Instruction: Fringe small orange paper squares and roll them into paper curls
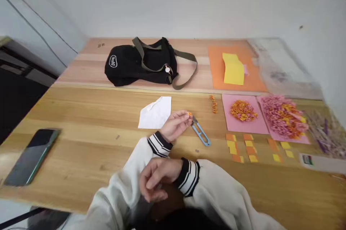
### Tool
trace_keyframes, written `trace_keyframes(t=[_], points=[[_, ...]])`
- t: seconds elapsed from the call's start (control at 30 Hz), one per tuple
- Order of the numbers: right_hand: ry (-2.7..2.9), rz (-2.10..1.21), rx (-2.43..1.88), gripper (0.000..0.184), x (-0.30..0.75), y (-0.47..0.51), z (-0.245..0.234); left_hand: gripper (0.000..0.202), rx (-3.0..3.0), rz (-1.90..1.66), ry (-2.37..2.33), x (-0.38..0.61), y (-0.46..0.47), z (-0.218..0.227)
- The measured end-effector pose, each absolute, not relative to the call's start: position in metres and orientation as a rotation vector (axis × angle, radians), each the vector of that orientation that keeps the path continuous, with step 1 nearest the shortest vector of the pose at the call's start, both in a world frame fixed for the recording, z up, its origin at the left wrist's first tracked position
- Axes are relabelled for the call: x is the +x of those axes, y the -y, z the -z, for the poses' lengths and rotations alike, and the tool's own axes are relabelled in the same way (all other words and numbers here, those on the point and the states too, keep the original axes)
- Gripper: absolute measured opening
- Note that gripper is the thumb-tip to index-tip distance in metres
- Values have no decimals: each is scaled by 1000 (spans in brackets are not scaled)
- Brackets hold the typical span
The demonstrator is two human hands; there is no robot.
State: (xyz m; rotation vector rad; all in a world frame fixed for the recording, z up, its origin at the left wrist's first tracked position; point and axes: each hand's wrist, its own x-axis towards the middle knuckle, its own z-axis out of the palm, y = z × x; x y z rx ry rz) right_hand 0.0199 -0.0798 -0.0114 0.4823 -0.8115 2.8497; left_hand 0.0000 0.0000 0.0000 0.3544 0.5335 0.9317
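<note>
My left hand (177, 124) is closed over the tabletop, with a small orange dried flower (190, 114) pinched between thumb and fingertips. Just beyond those fingertips lies a pair of blue thread snips (204, 139), its dark blades pointing toward the hand. Folded white paper (156, 113) is beside the left hand, on its far left side. Nearer my body, at the table's front edge, my right hand (160, 179) hangs with loosely curved fingers apart, and nothing shows in it. A short row of orange flower bits (213, 104) lies beyond the snips.
Pink sheets (262, 127) carry piles of orange flower heads (243, 110) and pink-orange flowers (283, 116). Small orange and yellow paper pieces (250, 143) lie nearer. A black bag (129, 66), orange sheet (216, 67), yellow paper (233, 69), phone (31, 158) and dried stems (328, 132) surround them.
</note>
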Motion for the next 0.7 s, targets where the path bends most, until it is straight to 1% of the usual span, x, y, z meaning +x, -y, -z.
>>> trace_keyframes(t=[0.13, 0.53, 0.7], points=[[822, -2869, 448, 13, 22, 79, 10, 22, 366, -938, -532, -2, 1, 1], [812, -2878, 480, 19, 20, 79, 23, 25, 378, -951, -543, -2, 1, 4], [852, -2868, 506, 20, 19, 78, 22, 24, 422, -947, -528, -3, 2, 5]])
